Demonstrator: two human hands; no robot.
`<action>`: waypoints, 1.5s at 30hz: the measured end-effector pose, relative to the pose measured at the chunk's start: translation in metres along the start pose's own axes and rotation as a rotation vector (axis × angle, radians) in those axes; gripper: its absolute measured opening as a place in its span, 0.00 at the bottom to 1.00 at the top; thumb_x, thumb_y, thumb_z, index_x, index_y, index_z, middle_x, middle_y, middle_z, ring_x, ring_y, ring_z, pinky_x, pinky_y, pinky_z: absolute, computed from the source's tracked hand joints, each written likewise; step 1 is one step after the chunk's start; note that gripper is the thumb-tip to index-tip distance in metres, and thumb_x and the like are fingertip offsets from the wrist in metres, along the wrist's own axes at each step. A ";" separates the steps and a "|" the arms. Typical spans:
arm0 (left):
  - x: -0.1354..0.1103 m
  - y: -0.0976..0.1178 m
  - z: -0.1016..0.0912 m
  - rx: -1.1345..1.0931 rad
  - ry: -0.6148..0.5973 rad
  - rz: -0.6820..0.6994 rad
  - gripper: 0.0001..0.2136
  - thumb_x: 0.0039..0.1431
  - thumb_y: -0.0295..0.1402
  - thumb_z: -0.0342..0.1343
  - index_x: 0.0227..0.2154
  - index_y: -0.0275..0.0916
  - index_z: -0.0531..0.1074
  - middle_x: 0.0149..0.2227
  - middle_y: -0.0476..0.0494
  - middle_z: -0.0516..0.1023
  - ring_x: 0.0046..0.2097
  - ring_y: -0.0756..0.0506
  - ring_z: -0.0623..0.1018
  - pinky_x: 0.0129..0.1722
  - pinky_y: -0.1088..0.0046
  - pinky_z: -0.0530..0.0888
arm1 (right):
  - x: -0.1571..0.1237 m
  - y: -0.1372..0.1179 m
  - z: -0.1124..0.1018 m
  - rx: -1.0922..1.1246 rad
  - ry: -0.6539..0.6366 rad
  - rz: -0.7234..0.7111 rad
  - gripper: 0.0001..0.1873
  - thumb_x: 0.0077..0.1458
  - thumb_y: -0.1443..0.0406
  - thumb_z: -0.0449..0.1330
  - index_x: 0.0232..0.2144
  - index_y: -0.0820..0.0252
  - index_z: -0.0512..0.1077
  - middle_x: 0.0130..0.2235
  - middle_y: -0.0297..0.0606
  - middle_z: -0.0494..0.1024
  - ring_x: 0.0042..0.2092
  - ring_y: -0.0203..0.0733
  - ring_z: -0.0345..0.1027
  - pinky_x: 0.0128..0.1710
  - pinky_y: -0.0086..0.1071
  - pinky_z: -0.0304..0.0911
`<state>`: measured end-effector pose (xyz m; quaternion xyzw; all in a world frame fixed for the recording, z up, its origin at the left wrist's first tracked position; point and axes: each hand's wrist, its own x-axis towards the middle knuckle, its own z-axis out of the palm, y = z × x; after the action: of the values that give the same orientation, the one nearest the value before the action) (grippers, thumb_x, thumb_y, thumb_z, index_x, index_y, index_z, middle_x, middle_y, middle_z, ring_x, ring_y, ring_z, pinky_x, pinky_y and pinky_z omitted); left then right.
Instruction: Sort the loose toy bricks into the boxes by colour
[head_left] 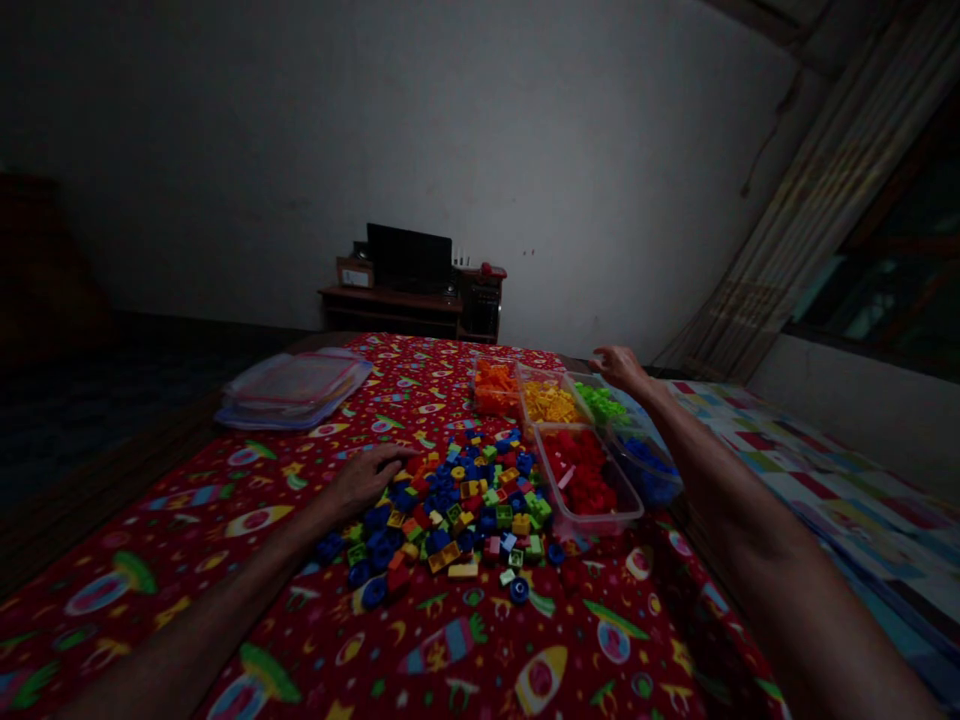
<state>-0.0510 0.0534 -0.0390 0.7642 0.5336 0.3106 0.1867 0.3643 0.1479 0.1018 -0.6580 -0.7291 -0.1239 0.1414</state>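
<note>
A mixed pile of plastic toy building bricks (457, 500) in blue, red, yellow, green and orange lies on the red patterned cloth. At its upper left edge is my left hand (369, 478), fingers stretched towards the bricks, with nothing visible held. My right hand (621, 367) hangs above the far edge of the clear box of green bricks (602, 403). Its fingers are curled, and anything between them is too small and dark to make out. Beside that box stand boxes of yellow bricks (551, 402), orange bricks (496, 385), red bricks (581, 478) and blue bricks (646, 468).
Stacked clear lids (296, 385) with coloured rims lie at the left on the red cloth (442, 650). A checked quilt (840, 470) spreads to the right. At the far wall, a desk (394, 298) carries a dark monitor (410, 258). A curtain (795, 220) hangs at the right.
</note>
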 end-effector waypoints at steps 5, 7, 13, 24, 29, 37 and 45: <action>-0.002 0.002 -0.001 0.014 0.008 -0.020 0.21 0.50 0.43 0.45 0.38 0.41 0.78 0.45 0.44 0.80 0.45 0.40 0.77 0.47 0.67 0.72 | -0.026 -0.037 -0.003 0.137 0.010 -0.140 0.14 0.58 0.68 0.52 0.39 0.67 0.76 0.37 0.48 0.79 0.36 0.40 0.71 0.35 0.26 0.59; -0.003 0.002 0.000 -0.009 -0.003 -0.037 0.23 0.53 0.46 0.43 0.41 0.40 0.78 0.46 0.42 0.79 0.46 0.40 0.77 0.48 0.66 0.72 | -0.046 -0.060 -0.004 0.205 -0.011 -0.243 0.13 0.58 0.68 0.52 0.37 0.66 0.76 0.35 0.45 0.79 0.34 0.38 0.69 0.33 0.26 0.57; 0.002 -0.001 0.002 -0.310 -0.058 -0.104 0.34 0.56 0.57 0.37 0.55 0.38 0.66 0.51 0.38 0.75 0.51 0.40 0.75 0.49 0.64 0.73 | -0.120 -0.124 0.005 0.361 -0.160 -0.505 0.15 0.60 0.65 0.52 0.47 0.62 0.72 0.40 0.46 0.77 0.40 0.40 0.70 0.39 0.29 0.62; -0.110 -0.012 -0.017 0.281 -0.194 0.153 0.45 0.46 0.57 0.56 0.64 0.45 0.48 0.68 0.36 0.44 0.65 0.29 0.50 0.59 0.50 0.58 | -0.249 -0.140 0.037 0.196 -0.103 -0.772 0.32 0.58 0.54 0.54 0.62 0.52 0.54 0.67 0.52 0.39 0.67 0.56 0.30 0.62 0.55 0.42; -0.100 0.013 0.026 0.316 0.015 0.235 0.42 0.50 0.52 0.57 0.65 0.47 0.44 0.66 0.35 0.47 0.64 0.31 0.52 0.58 0.47 0.58 | -0.221 -0.161 0.060 0.178 -0.049 -0.704 0.32 0.58 0.55 0.55 0.62 0.51 0.55 0.67 0.52 0.40 0.67 0.58 0.33 0.61 0.57 0.40; -0.032 0.041 0.032 0.123 0.060 0.311 0.35 0.49 0.51 0.58 0.58 0.40 0.61 0.59 0.34 0.64 0.60 0.35 0.62 0.59 0.52 0.61 | -0.176 -0.170 0.073 0.384 0.034 -0.608 0.27 0.58 0.58 0.55 0.58 0.60 0.62 0.60 0.55 0.60 0.61 0.52 0.53 0.57 0.49 0.54; 0.022 0.060 0.007 -0.046 0.136 0.099 0.19 0.58 0.41 0.46 0.44 0.36 0.74 0.47 0.40 0.78 0.49 0.41 0.75 0.51 0.64 0.69 | -0.129 -0.161 0.033 0.511 0.031 -0.240 0.17 0.55 0.72 0.51 0.45 0.63 0.73 0.39 0.43 0.78 0.38 0.40 0.70 0.38 0.30 0.62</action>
<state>0.0011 0.0522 -0.0008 0.7623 0.4994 0.3826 0.1519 0.2147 0.0242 0.0245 -0.5079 -0.8073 0.0380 0.2981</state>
